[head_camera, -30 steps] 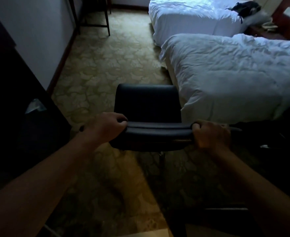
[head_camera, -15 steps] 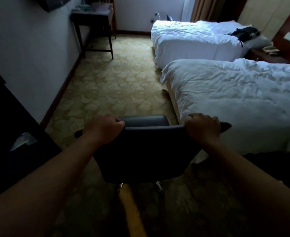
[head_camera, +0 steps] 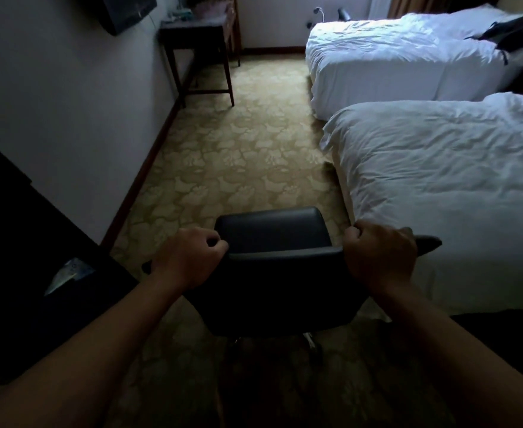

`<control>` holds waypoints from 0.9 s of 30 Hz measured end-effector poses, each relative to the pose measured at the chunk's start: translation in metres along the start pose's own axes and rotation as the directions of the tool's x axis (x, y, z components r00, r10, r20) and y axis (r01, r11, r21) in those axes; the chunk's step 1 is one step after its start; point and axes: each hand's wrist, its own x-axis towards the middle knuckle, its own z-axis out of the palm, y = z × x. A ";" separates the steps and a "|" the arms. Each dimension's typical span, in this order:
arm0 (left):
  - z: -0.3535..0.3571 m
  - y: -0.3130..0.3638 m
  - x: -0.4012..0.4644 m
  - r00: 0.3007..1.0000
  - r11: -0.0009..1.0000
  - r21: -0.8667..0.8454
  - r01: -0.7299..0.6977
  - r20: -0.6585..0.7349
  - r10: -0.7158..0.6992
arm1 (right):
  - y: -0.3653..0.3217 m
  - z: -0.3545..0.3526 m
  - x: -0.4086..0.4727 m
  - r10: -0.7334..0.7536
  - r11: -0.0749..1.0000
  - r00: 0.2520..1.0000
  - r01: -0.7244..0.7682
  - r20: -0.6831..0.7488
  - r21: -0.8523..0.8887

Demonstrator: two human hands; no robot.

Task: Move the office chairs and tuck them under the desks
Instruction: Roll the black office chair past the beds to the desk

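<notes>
A black padded office chair stands on the carpet directly in front of me, its backrest toward me and its seat pointing into the room. My left hand grips the top left of the backrest. My right hand grips the top right of it. A dark wooden desk with thin legs stands against the left wall at the far end of the room. The chair's base is mostly hidden in shadow under the backrest.
Two beds with white duvets, the near one and the far one, fill the right side. A dark cabinet juts out at near left. A wall-mounted television hangs above left. Patterned carpet runs between wall and beds.
The view has lifted and moved forward, so the desk and far wall now show. The chair has rolled ahead along the carpet beside the near bed, both hands still on its backrest.
</notes>
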 end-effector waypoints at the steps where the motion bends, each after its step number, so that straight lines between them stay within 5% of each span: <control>1: -0.001 0.000 0.008 1.000 1.000 -0.008 0.008 -0.002 -0.008 | -0.001 0.003 0.007 0.009 1.000 1.000 -0.009 0.002 -0.002; 9: -0.009 -0.007 0.068 0.996 1.000 0.021 0.023 -0.088 -0.021 | -0.013 0.032 0.054 0.047 0.999 0.998 -0.046 0.051 -0.012; 17: -0.023 -0.016 0.171 1.000 0.999 0.032 0.014 -0.027 -0.013 | -0.036 0.082 0.128 0.057 0.998 0.997 -0.057 -0.044 0.004; 27: -0.032 -0.016 0.290 1.000 0.999 0.027 -0.029 0.005 0.029 | -0.061 0.126 0.223 0.146 0.989 0.989 -0.145 0.016 -0.037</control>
